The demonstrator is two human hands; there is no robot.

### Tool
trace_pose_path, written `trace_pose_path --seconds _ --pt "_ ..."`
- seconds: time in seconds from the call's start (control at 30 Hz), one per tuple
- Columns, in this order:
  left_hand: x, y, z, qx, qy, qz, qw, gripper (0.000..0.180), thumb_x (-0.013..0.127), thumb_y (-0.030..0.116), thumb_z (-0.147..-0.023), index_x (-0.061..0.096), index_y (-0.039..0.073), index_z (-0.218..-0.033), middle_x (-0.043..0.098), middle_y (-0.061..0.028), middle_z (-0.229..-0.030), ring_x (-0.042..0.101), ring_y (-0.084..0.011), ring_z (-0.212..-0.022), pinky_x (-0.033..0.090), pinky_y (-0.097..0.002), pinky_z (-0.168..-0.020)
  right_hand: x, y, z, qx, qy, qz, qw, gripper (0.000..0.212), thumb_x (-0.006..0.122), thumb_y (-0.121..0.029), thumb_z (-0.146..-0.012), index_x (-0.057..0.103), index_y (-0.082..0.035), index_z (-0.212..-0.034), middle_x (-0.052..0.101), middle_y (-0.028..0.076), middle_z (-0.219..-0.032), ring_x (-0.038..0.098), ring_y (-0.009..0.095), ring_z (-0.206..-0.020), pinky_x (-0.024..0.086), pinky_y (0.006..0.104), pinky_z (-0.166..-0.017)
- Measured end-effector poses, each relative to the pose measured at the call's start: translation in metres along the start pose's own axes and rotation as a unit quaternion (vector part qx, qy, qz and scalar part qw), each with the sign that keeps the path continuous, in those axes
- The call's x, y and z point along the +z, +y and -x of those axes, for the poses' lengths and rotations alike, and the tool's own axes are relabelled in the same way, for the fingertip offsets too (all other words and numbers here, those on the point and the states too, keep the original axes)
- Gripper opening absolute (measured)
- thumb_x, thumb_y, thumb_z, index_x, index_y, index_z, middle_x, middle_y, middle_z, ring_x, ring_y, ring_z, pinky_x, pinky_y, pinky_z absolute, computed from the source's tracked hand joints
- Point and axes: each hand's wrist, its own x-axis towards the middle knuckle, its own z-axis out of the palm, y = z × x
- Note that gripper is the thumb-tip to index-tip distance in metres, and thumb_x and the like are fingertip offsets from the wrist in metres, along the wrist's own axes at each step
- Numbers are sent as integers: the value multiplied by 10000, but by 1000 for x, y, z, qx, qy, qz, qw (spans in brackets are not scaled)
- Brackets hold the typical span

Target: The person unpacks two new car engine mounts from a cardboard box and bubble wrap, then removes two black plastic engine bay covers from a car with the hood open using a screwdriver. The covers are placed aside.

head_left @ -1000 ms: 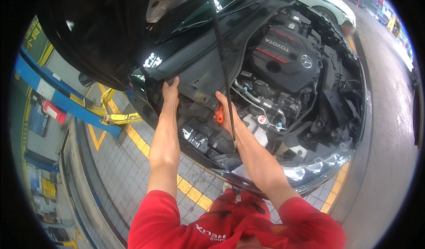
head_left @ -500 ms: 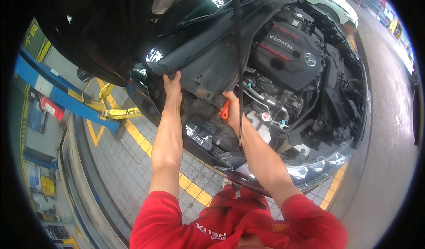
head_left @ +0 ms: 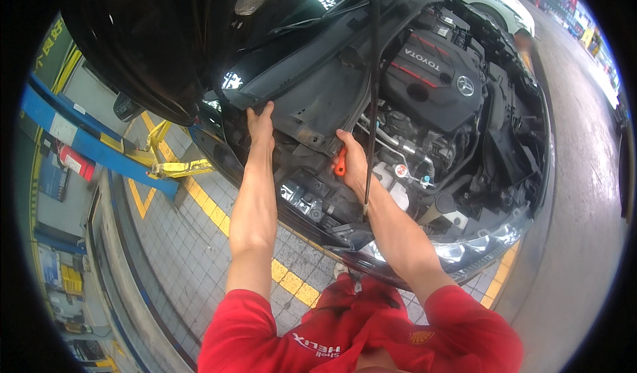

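A black plastic cowl panel (head_left: 318, 111) lies along the base of the windscreen in the car's open engine bay. At its left end my left hand (head_left: 261, 127) grips the edge, with a finger and the thumb on top and the other fingers hidden beneath. My right hand (head_left: 353, 161) is closed around a tool with an orange handle (head_left: 340, 163); its working end is out of sight. That same hand also reaches the panel's near right corner with its upper fingers. Below the panel, between my forearms, metal and black parts show.
A thin hood prop rod (head_left: 373, 101) stands right by my right hand and forearm. The raised black hood (head_left: 139, 48) hangs at upper left. To the right lies the engine cover (head_left: 434, 74). A blue lift post with yellow arms (head_left: 182, 169) stands at left.
Both hands and the cowl panel have shifted slightly, the right hand a little up and rightward. The orange-handled tool stays in my right hand.
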Motion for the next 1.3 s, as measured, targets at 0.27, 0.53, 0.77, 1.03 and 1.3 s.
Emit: trace_pose_path --seconds 0.27,0.53,0.77,1.03,1.3 --pt "-2 0 7 143 52 -104 983 506 664 168 -1074 536 -60 -1507 639 -211 -1503 615 -295 -1372 450 -377 -1129 0 1 -2 0 -18 -14 1000 391 788 -440 -944 542 -136 -945 489 26 -684 519 179 -538 440 369 -512" --pt "-10 -4 0 38 76 150 985 413 710 147 -1064 630 96 -1466 698 -39 -1384 618 -145 -1274 422 -344 -1070 -9 5 -10 14 -41 -20 999 425 791 -434 -964 530 -108 -1043 517 39 -744 557 197 -548 493 388 -507" --pt "-19 -7 -11 16 32 226 973 501 777 172 -1011 611 209 -1482 649 32 -1458 538 -150 -1386 324 -381 -1112 -3 3 -9 -13 -41 29 999 418 713 -488 -1043 605 -85 -1039 565 34 -671 568 157 -504 504 336 -462" --pt "-29 -11 -24 -53 59 297 951 455 836 153 -966 667 227 -1382 672 98 -1261 556 -85 -1202 366 -292 -1010 1 -2 -2 -47 -8 121 992 539 722 -614 -1005 659 -95 -874 597 55 -601 579 155 -447 449 283 -399" --pt "-24 -16 -29 -42 48 283 957 477 838 299 -983 680 63 -1367 638 -22 -1454 553 -133 -1363 387 -266 -1139 -2 -7 7 0 20 96 995 647 703 -700 -985 688 -53 -994 706 87 -818 567 145 -524 474 281 -445"
